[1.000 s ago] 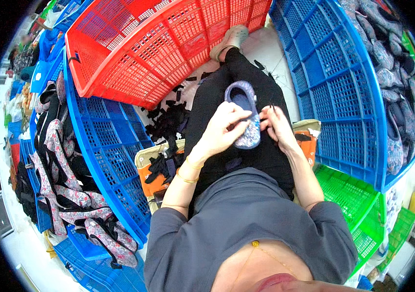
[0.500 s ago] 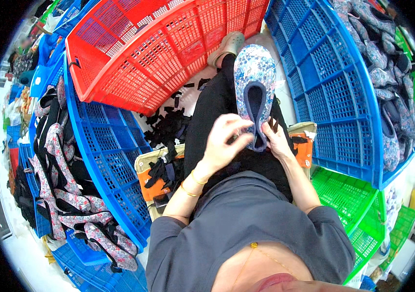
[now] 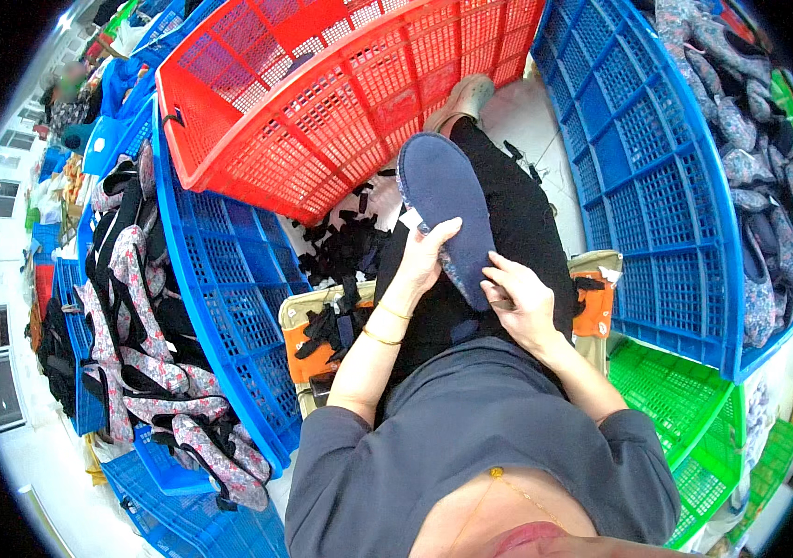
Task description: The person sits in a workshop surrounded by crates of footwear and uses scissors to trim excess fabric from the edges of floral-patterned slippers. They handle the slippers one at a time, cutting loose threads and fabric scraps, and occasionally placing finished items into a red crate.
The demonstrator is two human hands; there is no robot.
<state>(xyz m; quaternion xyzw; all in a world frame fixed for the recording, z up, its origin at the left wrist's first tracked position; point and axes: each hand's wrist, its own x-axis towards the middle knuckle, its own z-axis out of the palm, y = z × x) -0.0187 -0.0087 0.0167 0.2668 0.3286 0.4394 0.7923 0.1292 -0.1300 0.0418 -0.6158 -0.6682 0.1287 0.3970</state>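
Note:
A slipper (image 3: 447,186) lies sole up over my lap, its plain dark blue sole facing me and its toe pointing away. My left hand (image 3: 426,256) grips its left edge, thumb across the sole and the other fingers hidden underneath. Beside that thumb a small white tag (image 3: 410,219) sticks out, and a sliver of the patterned upper shows. At the right edge near the heel, my right hand (image 3: 519,302) has loosely bent, parted fingers, with the fingertips close to or touching the rim; it does not seem to grip it.
A red crate (image 3: 340,112) stands ahead. Left, a blue crate (image 3: 229,279) adjoins pink-flowered slippers (image 3: 150,372); right, another blue crate (image 3: 638,186) adjoins blue-patterned slippers (image 3: 759,242). Black scraps (image 3: 336,246) litter the floor. Green crates (image 3: 671,391) stand at lower right.
The slipper has been turned over from its patterned, opening side to its sole, its toe swinging left. My left hand now grips its edge; my right has loosened from the heel.

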